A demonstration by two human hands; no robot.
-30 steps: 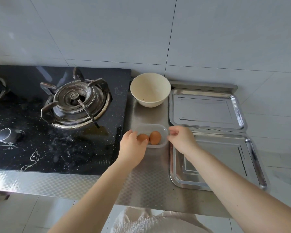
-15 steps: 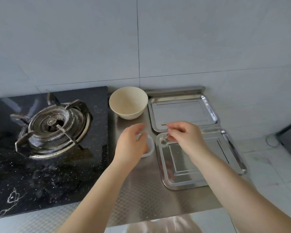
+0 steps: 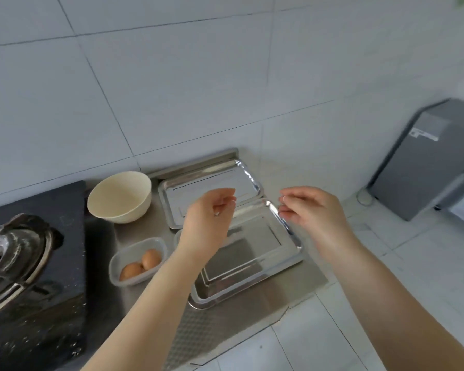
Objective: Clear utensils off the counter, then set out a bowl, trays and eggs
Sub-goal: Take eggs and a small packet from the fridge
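Note:
A clear plastic container with two brown eggs stands on the steel counter next to the stove. Behind it sits a cream bowl. Two steel trays lie to the right: the far tray by the wall and the near tray at the counter's right end. My left hand hovers above the trays with loosely curled fingers, holding nothing. Farther right, past the near tray's edge, my right hand is also raised and loosely curled, with nothing in it.
A black gas stove with a metal burner fills the left. White tiled wall rises behind. A grey appliance stands on the floor at the right, beyond the counter's end.
Both hands have let go of the egg container and lifted away to the right. The view has swung right, so the stove slid left and the grey appliance came into sight.

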